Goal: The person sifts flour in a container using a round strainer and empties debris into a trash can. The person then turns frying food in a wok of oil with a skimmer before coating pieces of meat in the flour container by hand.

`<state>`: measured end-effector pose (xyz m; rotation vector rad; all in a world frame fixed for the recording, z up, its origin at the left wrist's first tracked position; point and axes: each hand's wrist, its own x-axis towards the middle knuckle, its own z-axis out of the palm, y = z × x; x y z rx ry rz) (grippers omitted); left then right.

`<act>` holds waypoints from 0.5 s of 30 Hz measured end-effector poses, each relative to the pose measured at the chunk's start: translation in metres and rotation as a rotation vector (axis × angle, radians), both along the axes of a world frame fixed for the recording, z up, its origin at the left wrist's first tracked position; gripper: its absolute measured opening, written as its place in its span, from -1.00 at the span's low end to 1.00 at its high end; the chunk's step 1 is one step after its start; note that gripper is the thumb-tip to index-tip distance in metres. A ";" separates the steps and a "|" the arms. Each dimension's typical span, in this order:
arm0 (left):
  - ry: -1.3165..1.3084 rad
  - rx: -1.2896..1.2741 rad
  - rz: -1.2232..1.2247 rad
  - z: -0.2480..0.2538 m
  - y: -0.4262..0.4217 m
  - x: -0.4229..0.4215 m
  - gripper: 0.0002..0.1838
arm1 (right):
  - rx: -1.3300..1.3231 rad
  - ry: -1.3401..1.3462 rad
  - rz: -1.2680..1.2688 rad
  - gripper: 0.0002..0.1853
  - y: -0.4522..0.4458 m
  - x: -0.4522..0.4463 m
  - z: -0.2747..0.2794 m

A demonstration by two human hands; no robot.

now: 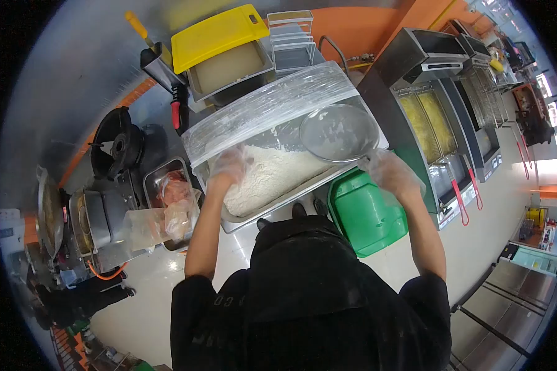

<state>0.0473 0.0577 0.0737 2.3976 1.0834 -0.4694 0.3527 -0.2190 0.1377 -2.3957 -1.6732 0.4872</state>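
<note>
A white rectangular tub in front of me holds a heap of white flour. My left hand, in a clear plastic glove, is at the left side of the flour; its fingers are blurred and partly hidden. A round sieve with a metal rim lies tilted over the tub's right end, white bits on its mesh. My right hand, gloved too, is closed at the sieve's near right rim. Clear plastic wrap covers the far part of the tub.
Left of the tub stands a metal pan with raw meat and a plastic bag. A yellow cutting board lies on a container behind. A green plastic container is below my right arm. Fryers with red-handled baskets stand right.
</note>
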 end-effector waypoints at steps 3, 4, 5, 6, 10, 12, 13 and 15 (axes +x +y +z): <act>-0.133 0.130 -0.031 -0.033 0.040 0.007 -0.36 | -0.013 -0.079 0.036 -0.76 0.030 -0.001 0.001; -0.128 0.167 -0.034 -0.040 0.049 0.006 -0.36 | -0.007 -0.119 0.081 -0.77 0.040 -0.002 -0.002; -0.117 0.203 -0.035 -0.049 0.056 0.005 -0.36 | 0.000 -0.156 0.127 -0.78 0.049 -0.003 -0.005; -0.102 0.234 -0.038 -0.056 0.060 0.003 -0.36 | 0.017 -0.216 0.104 -0.79 0.053 0.000 -0.021; -0.003 0.355 -0.040 -0.083 0.071 -0.006 -0.37 | 0.199 -0.371 -0.011 -0.84 0.073 -0.003 -0.047; 0.103 0.444 -0.072 -0.100 0.074 -0.018 -0.37 | 0.564 -0.410 0.055 -0.87 0.083 -0.027 -0.019; 0.264 0.573 -0.146 -0.113 0.077 -0.026 -0.37 | 0.469 -0.342 0.059 -0.87 0.090 -0.046 -0.016; 0.607 0.824 -0.323 -0.128 0.072 -0.042 -0.38 | 0.266 -0.223 0.052 -0.85 0.096 -0.070 -0.014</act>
